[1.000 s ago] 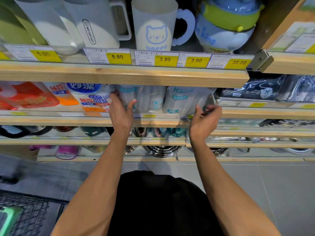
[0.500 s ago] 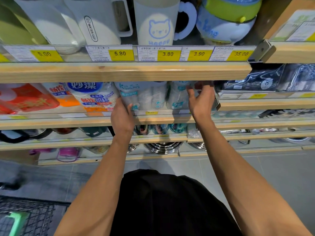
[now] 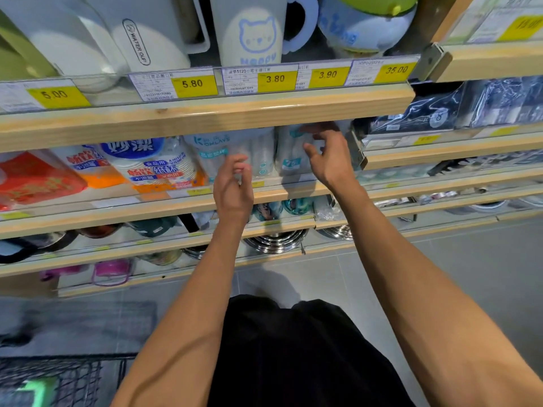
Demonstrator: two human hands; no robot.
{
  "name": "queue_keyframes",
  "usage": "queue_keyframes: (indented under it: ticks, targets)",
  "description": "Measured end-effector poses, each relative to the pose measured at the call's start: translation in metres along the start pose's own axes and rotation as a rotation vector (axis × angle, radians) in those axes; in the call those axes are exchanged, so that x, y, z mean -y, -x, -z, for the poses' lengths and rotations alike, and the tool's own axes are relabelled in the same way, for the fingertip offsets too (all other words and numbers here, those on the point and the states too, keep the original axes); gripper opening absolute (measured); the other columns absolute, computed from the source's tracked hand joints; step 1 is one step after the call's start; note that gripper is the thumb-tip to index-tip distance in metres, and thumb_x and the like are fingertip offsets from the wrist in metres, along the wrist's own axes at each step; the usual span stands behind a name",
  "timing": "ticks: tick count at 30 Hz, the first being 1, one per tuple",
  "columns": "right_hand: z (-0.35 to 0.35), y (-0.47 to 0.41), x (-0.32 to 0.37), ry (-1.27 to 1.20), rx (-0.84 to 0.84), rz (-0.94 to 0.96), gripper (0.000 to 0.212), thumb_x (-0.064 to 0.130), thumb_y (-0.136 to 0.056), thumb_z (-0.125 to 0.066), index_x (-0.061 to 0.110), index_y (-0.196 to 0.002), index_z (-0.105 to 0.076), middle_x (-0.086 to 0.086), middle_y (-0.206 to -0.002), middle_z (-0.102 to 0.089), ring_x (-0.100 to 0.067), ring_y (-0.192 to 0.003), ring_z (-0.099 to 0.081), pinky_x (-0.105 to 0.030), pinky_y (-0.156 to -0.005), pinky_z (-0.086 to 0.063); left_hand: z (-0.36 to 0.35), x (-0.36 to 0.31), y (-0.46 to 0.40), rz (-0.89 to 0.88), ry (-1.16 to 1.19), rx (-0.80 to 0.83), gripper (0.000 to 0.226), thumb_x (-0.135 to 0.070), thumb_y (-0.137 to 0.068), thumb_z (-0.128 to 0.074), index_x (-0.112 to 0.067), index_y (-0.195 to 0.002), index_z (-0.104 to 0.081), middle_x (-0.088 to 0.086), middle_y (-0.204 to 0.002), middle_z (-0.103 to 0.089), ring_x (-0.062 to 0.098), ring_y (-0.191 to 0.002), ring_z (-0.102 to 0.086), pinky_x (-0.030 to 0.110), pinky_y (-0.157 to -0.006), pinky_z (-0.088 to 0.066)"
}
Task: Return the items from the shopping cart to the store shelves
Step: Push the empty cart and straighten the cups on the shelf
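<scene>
1. Now two clear cup packs (image 3: pixel 289 149), teal-labelled, stand on the second shelf (image 3: pixel 293 192).
2. Left hand (image 3: pixel 233 188) and right hand (image 3: pixel 329 160) hover loosely curled, gripping nothing.
3. Cart (image 3: pixel 58 380) sits near left.

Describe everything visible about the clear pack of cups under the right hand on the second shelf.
The clear pack of cups is a see-through plastic sleeve of stacked cups with teal labels, one reading 75. It stands on the wooden shelf, its top hidden behind the shelf board above. A similar pack sits against its left side. The right hand rests on its front right, fingers spread, with no closed grip.
</scene>
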State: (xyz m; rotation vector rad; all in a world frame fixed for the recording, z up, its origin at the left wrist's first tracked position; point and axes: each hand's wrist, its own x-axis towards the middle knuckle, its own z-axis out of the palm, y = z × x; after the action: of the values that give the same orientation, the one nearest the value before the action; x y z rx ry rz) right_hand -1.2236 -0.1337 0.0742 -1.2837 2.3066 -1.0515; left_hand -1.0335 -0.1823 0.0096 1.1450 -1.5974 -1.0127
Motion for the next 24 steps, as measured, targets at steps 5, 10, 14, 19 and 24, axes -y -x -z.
queue_keyframes:
  ticks: [5,10,14,19,24]
  targets:
    - [-0.001,-0.001,0.005,-0.048,0.163,0.019,0.035,0.000,-0.096,-0.051,0.014,-0.121,-0.071,-0.003,-0.119,-0.071,-0.017,-0.113,-0.065,-0.031,-0.096,-0.053,-0.001,-0.006,0.011,0.001,-0.020,0.050,0.020,-0.025,-0.095,-0.054,-0.010,-0.101,-0.065,0.015,-0.095,-0.067,0.013,-0.077,-0.056,0.018,-0.069,-0.044]
    - [-0.005,-0.014,0.013,-0.002,0.255,0.005,0.043,-0.001,-0.094,-0.049,0.016,-0.131,-0.062,-0.004,-0.121,-0.067,-0.020,-0.117,-0.060,-0.036,-0.106,-0.046,0.008,-0.004,0.010,0.027,-0.040,0.109,0.021,-0.027,-0.095,-0.057,-0.012,-0.110,-0.061,0.013,-0.108,-0.067,0.020,-0.091,-0.062,0.012,-0.074,-0.043]
    - [-0.003,0.003,0.008,-0.057,0.215,0.007,0.030,0.004,-0.095,-0.057,0.013,-0.121,-0.071,-0.005,-0.110,-0.071,-0.018,-0.101,-0.065,-0.031,-0.094,-0.052,0.016,0.000,0.004,0.043,0.004,0.105,0.027,-0.032,-0.093,-0.059,-0.008,-0.107,-0.060,0.011,-0.093,-0.061,0.025,-0.083,-0.058,0.029,-0.074,-0.046]
    - [0.003,0.022,-0.006,-0.186,0.169,0.010,0.018,0.013,-0.094,-0.065,0.017,-0.108,-0.076,0.000,-0.100,-0.075,-0.013,-0.091,-0.068,-0.028,-0.086,-0.055,0.006,-0.021,0.015,0.098,-0.095,-0.220,0.006,-0.016,-0.093,-0.056,-0.012,-0.093,-0.059,0.001,-0.083,-0.063,0.010,-0.072,-0.057,0.030,-0.068,-0.049]
    - [0.029,0.042,-0.030,-0.262,0.214,0.033,0.019,0.010,-0.094,-0.061,0.017,-0.102,-0.077,0.002,-0.085,-0.073,-0.012,-0.083,-0.069,-0.033,-0.084,-0.059,0.003,-0.039,0.016,0.178,0.020,-0.503,0.028,-0.006,-0.093,-0.056,-0.003,-0.120,-0.051,0.013,-0.110,-0.055,0.016,-0.091,-0.054,0.015,-0.077,-0.047]
